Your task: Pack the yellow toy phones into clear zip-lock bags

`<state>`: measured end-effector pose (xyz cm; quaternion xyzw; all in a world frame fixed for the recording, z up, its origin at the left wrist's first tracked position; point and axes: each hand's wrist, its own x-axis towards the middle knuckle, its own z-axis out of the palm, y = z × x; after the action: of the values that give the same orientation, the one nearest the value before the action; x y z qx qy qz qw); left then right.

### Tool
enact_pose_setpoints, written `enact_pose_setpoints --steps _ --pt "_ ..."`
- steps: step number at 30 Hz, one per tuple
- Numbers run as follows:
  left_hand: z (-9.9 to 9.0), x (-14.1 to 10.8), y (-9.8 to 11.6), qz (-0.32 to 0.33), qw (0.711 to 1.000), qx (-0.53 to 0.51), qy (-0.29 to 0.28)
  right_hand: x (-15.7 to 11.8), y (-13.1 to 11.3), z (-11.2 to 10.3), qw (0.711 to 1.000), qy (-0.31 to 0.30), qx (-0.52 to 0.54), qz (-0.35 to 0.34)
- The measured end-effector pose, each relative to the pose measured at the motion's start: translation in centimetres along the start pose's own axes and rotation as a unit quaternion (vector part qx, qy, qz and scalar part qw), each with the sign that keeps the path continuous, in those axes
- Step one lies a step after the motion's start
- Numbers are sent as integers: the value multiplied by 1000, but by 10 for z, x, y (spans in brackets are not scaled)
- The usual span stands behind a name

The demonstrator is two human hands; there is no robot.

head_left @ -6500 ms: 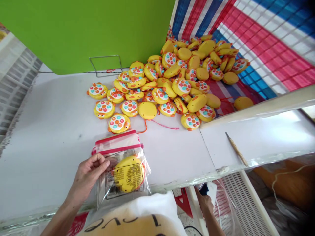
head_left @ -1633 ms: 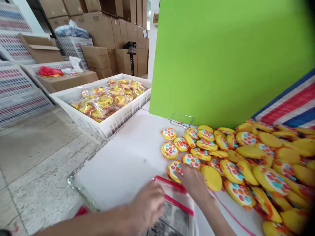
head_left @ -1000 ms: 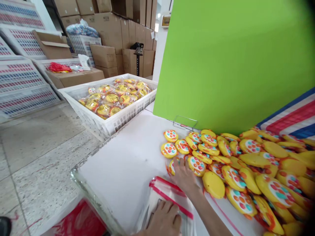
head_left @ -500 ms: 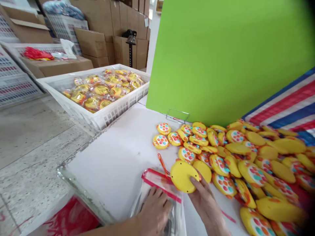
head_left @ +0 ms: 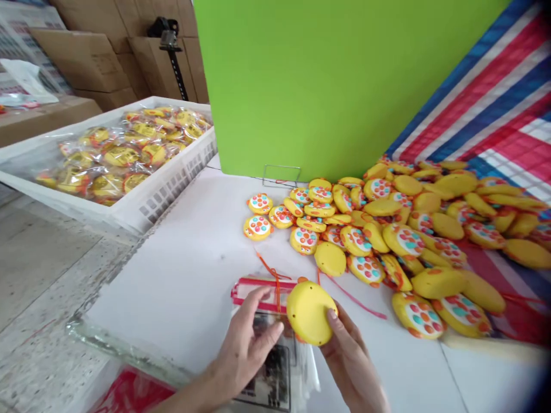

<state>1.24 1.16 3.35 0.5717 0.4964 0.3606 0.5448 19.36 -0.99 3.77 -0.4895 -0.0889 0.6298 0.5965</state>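
My right hand [head_left: 350, 355] grips a yellow oval toy [head_left: 310, 312] by its right edge, thumb on the plain back that faces me. An orange cord [head_left: 278, 289] trails from the toy's left side. My left hand [head_left: 243, 341] is to the left of the toy, thumb and fingers spread around a gap, with nothing visibly held. Beneath both hands lies a stack of clear plastic bags [head_left: 275, 373] with a red-pink top band and dark print. Close by on the right is a pile of similar toys [head_left: 357, 241], some showing colourful round buttons, others their plain yellow backs.
On the left stands a white crate [head_left: 142, 212] of toys wrapped in clear plastic. A green board [head_left: 336, 86] rises behind the white table [head_left: 181, 269], with a small wire stand [head_left: 282, 175] at its foot. Striped sheeting [head_left: 469, 97] borders the right; cardboard boxes [head_left: 81, 63] are stacked behind.
My left hand has lifted off the bags and opened beside the toy. The toy in my right hand has shifted slightly left. The view has swung to the right.
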Motion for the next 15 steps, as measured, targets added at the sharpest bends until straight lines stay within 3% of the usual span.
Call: enact_pose_setpoints --steps 2,4,6,8,9,10,12,13,15 --pt "4 11 12 -47 985 -164 -40 -2 7 2 1000 10 17 -19" --pt "11 22 20 -130 935 -314 -96 -7 16 7 998 1 -7 -56" --pt "18 28 25 -243 877 -398 -120 -12 22 12 987 -26 -107 -120" --pt "22 30 27 -336 831 -429 -112 -19 19 11 940 -26 -259 -219" --pt "22 30 27 -367 816 -434 -103 -23 12 6 907 2 -325 -267" --pt "21 30 27 -388 805 -439 -93 -27 3 -5 876 51 -370 -306" --pt "18 29 27 -410 794 -443 -71 -41 -24 -43 828 204 -386 -351" --pt "16 29 27 -408 796 -442 -57 -51 -38 -69 811 283 -367 -356" --pt "12 30 26 -381 813 -440 -28 -75 -60 -132 744 458 -314 -372"
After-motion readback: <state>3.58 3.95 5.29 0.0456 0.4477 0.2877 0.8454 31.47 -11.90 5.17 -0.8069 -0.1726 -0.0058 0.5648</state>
